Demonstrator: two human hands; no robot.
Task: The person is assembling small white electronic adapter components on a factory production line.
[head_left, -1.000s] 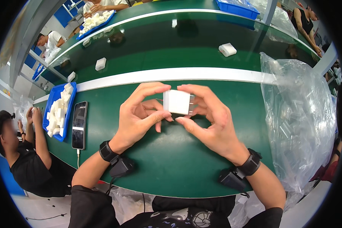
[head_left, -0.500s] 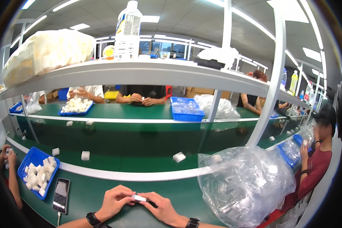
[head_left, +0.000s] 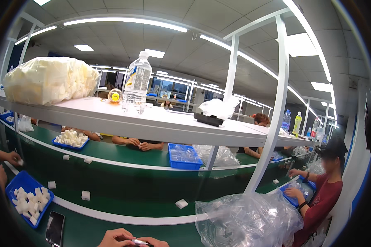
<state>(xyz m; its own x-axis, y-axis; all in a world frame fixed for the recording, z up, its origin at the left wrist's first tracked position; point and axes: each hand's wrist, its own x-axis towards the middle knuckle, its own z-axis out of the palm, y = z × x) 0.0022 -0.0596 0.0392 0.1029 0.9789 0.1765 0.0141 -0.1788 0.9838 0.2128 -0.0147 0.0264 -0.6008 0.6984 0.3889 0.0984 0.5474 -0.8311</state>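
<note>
At the lower edge, my left hand (head_left: 116,238) and my right hand (head_left: 153,242) meet, partly cut off by the picture's rim. Their fingertips pinch a small white piece (head_left: 139,241) from both sides, and its exact kind is too small to make out. A dark phone (head_left: 55,229) lies on the green bench to the left of my hands. Beyond it is a blue tray (head_left: 11,190) of white foam-like blocks (head_left: 31,201).
A large clear plastic bag (head_left: 247,220) bulges at the right. White blocks (head_left: 85,195) are spread along the green belt (head_left: 127,191). A white shelf (head_left: 160,122) crosses above, bearing a bottle (head_left: 137,84) and a wrapped bundle (head_left: 49,80). A co-worker (head_left: 323,197) works at the right.
The view has tilted upward, so my hands sit lower in the picture, still pinching the white piece. The right co-worker's raised hand has gone down to a blue tray; the left co-worker's hand has moved.
</note>
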